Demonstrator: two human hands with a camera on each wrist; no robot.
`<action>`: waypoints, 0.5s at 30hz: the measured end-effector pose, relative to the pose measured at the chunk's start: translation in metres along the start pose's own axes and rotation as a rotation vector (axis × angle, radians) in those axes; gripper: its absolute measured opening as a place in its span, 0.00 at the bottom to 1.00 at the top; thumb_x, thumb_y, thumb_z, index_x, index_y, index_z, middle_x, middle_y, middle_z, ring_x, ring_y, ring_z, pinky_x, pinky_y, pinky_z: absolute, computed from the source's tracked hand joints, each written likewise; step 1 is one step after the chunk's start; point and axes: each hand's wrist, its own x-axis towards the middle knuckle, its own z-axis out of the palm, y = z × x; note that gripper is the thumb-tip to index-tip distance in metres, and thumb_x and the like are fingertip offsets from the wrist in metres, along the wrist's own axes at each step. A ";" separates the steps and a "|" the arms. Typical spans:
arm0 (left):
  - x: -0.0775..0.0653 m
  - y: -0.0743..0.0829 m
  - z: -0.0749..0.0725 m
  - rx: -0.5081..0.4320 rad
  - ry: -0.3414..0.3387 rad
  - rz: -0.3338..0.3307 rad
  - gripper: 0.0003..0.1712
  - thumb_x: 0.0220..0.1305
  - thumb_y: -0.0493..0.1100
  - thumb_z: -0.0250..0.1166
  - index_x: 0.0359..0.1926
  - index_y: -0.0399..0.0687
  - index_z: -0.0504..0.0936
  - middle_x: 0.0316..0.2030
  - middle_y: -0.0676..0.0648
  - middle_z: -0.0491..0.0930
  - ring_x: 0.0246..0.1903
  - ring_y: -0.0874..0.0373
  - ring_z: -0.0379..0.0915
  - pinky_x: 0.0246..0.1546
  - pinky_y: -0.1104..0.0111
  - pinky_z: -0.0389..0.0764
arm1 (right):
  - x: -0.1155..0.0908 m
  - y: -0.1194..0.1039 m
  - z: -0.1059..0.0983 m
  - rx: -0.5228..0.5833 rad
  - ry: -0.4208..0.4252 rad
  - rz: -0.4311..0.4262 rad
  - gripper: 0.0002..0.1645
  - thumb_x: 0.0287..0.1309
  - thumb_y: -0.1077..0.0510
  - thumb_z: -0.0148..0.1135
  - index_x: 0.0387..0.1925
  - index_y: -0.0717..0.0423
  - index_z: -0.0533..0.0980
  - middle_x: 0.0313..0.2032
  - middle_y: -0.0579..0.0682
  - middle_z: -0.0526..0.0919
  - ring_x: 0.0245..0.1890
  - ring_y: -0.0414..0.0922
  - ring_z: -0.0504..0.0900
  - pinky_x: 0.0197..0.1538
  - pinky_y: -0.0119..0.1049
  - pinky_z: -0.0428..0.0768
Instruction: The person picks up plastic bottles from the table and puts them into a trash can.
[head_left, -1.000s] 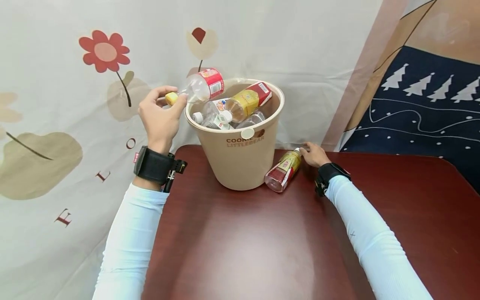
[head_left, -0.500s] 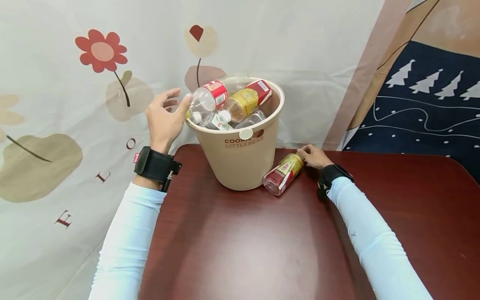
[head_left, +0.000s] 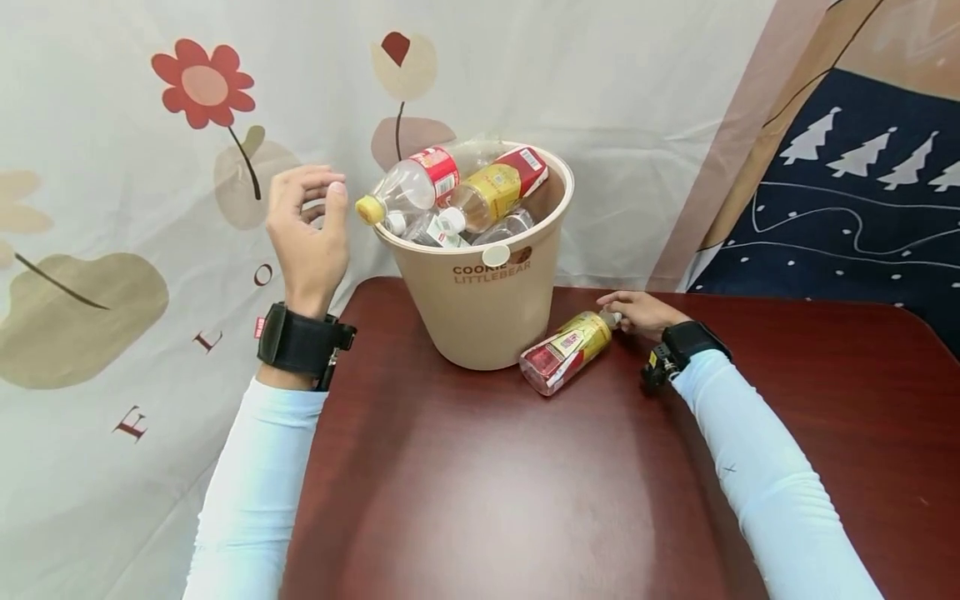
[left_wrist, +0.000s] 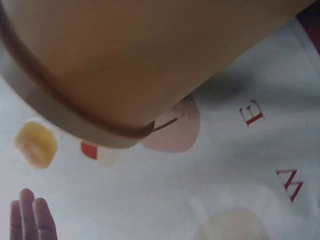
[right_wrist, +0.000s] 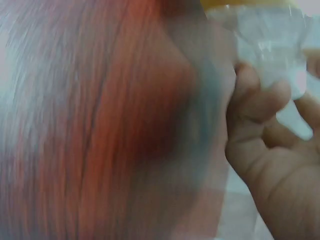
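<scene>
My left hand (head_left: 309, 233) is held in the air just left of the beige bucket (head_left: 468, 312), with nothing in it. Close by, a clear plastic bottle with a red label (head_left: 412, 183) lies across the bucket's rim, its yellow cap (left_wrist: 36, 145) jutting out past the edge. The left wrist view catches only a few fingertips (left_wrist: 31, 215) below that cap. On the table beside the bucket, a plastic bottle with a yellow and red label (head_left: 566, 354) lies on its side. My right hand (head_left: 647, 313) pinches it at the neck and white cap.
Several other bottles fill the bucket, among them one with a yellow and red label (head_left: 495, 192) on top. The bucket stands near the back of the dark red table (head_left: 487, 483). A printed white cloth (head_left: 600, 83) hangs behind.
My left hand has let go of the yellow-capped bottle, which has settled on the bucket's rim, and drawn back left. My right hand has taken the lying bottle's neck and swung it slightly right.
</scene>
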 end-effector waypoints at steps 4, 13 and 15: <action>-0.019 0.002 -0.008 -0.091 -0.003 0.141 0.12 0.60 0.34 0.57 0.35 0.24 0.81 0.41 0.58 0.76 0.40 0.66 0.74 0.39 0.78 0.78 | -0.020 -0.002 -0.009 0.001 -0.053 -0.009 0.32 0.73 0.49 0.50 0.65 0.70 0.65 0.37 0.44 0.73 0.29 0.36 0.71 0.35 0.27 0.76; -0.080 -0.017 -0.017 -0.184 -0.371 0.317 0.09 0.59 0.35 0.59 0.32 0.31 0.83 0.34 0.35 0.82 0.41 0.62 0.78 0.49 0.70 0.77 | -0.072 -0.016 0.000 -0.037 -0.063 -0.112 0.28 0.66 0.54 0.61 0.59 0.69 0.71 0.43 0.52 0.82 0.36 0.43 0.84 0.47 0.43 0.86; -0.094 -0.021 -0.015 -0.191 -0.448 0.288 0.07 0.60 0.33 0.60 0.33 0.33 0.84 0.34 0.38 0.83 0.42 0.60 0.78 0.51 0.70 0.77 | -0.085 -0.017 0.007 -0.092 -0.021 -0.165 0.23 0.64 0.55 0.63 0.54 0.67 0.75 0.44 0.56 0.81 0.36 0.45 0.85 0.45 0.44 0.86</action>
